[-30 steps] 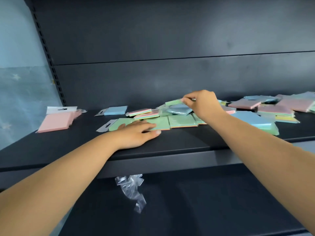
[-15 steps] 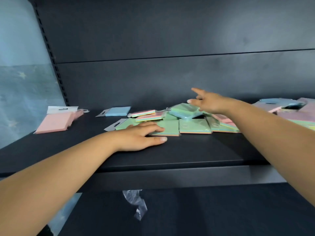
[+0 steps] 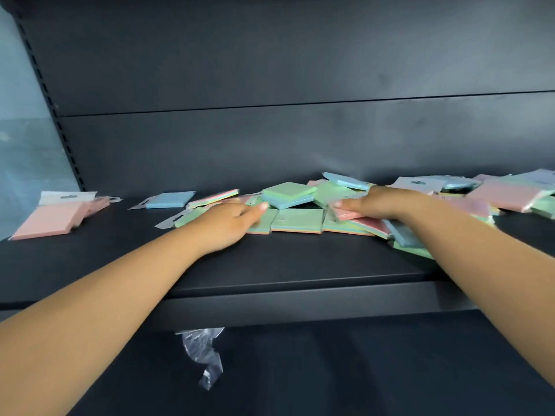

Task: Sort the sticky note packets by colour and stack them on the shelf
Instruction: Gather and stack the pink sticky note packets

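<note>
Pink packet (image 3: 350,213) flat, rightward-lying

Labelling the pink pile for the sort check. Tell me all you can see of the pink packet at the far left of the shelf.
The pink packet is a flat square pad of pale pink paper in what looks like clear wrap, with a white hanger tab that has a slot at its back edge. It lies flat on the dark shelf, near the left end, corner turned slightly toward the front. More pink packets lie partly under its back right side. Neither hand touches it.
</note>
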A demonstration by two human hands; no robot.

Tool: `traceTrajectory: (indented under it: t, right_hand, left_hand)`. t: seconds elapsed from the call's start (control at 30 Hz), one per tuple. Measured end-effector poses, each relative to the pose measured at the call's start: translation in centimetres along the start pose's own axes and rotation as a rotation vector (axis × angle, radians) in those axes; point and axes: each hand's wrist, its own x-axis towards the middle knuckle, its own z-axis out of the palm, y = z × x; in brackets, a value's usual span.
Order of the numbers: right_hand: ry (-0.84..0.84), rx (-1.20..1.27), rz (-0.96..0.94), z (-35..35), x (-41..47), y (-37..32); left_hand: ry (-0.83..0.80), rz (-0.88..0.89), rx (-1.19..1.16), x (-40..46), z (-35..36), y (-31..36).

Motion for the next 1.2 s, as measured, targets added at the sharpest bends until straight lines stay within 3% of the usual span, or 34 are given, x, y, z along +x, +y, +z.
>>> traceTrajectory:
  t: [0.13, 0.27, 0.37, 0.5, 0.57, 0.73, 0.83, 1.2]
  right_hand:
    - [0.174, 0.208, -0.117, -0.3, 0.1, 0.5]
    - [0.293, 0.573, -0.213, -0.2, 0.5, 0.4]
    - [0.257, 0.777, -0.164, -0.1, 0.7, 0.4]
    - [0.031, 1.011, -0.172, -1.1, 0.4, 0.6]
    - [-0.033, 0.945, -0.202, -2.0, 0.7, 0.7]
    - [0.011, 0.598, -0.255, -4.5, 3.9, 1.2]
    - [-0.048, 0.385, -0.287, -4.3, 6.1, 0.4]
    - [-0.431, -0.039, -0.424, -1.5, 10.8, -0.9]
  left_hand:
    - [0.03, 0.104, -0.113, 0.0, 1.5, 4.2]
    - [-0.071, -0.137, -0.281, 1.4, 2.7, 8.2]
    - [-0.033, -0.254, -0.459, 2.6, 3.5, 9.8]
    - [0.08, -0.245, -1.009, 3.4, 3.3, 11.0]
    - [0.095, -0.26, -1.212, 3.7, 2.8, 11.1]
    - [0.352, -0.329, -1.181, 5.6, 1.4, 9.4]
    - [0.456, -0.332, -1.208, 6.7, 0.4, 7.6]
    - [0.424, -0.336, -1.198, 11.9, 1.2, 3.1]
